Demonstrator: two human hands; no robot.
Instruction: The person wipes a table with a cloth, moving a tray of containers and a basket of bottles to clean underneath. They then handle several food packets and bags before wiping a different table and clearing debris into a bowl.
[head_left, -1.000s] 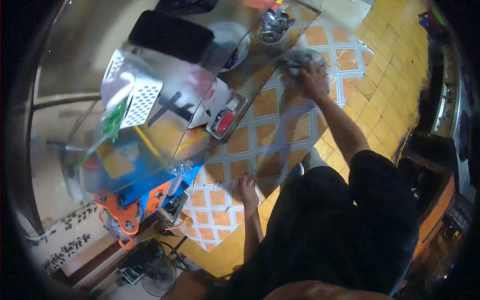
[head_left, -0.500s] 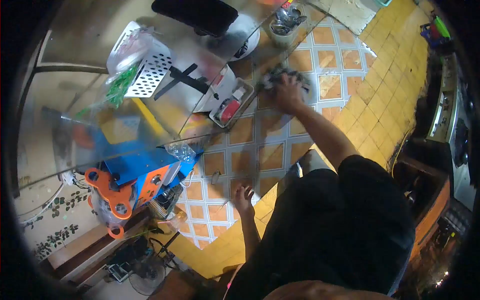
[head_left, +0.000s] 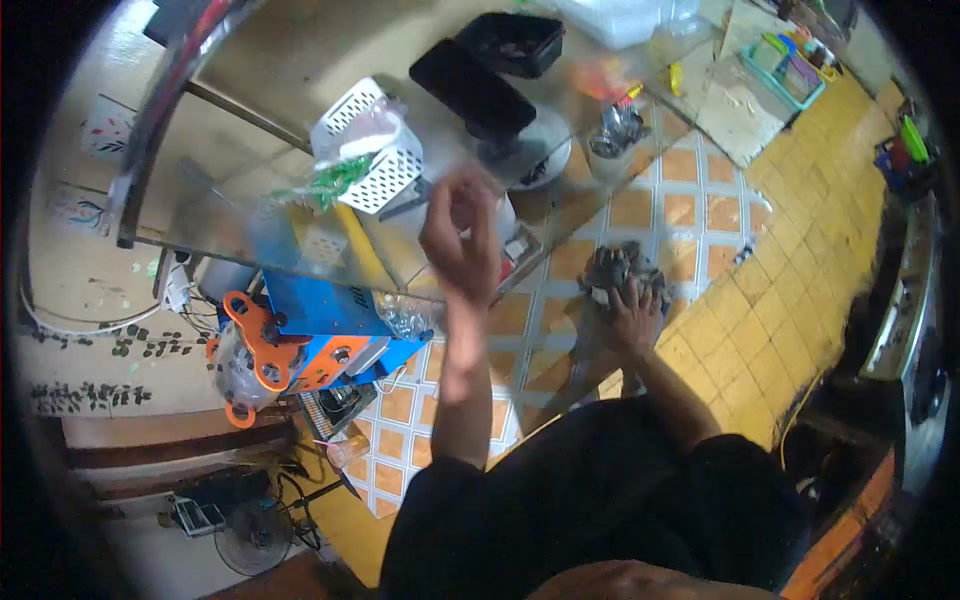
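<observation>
My right hand [head_left: 636, 312] presses down on a crumpled grey cloth [head_left: 618, 268], fingers bent over its near edge. The cloth lies on the orange-and-white tile-patterned tabletop [head_left: 548, 372]. My left hand [head_left: 462, 238] is raised in front of the glass shelf, its fingers curled in and slightly blurred. Whatever it may hold, I cannot make out. Behind the left hand, a small white tray [head_left: 525, 262] with a red item is partly hidden. Beyond the cloth stands a container of spoons and other cutlery [head_left: 615, 135].
A white perforated basket [head_left: 395, 170] with plastic bags and greens, and a dark box [head_left: 520, 45], sit on the glass shelf. At the left stands a blue-and-orange machine [head_left: 330, 335]. A teal tray [head_left: 785, 80] of bright items is at the back right.
My left hand has risen from above the near tabletop to in front of the shelf. My right hand and the cloth are nearer the table's right edge. The head view has shifted.
</observation>
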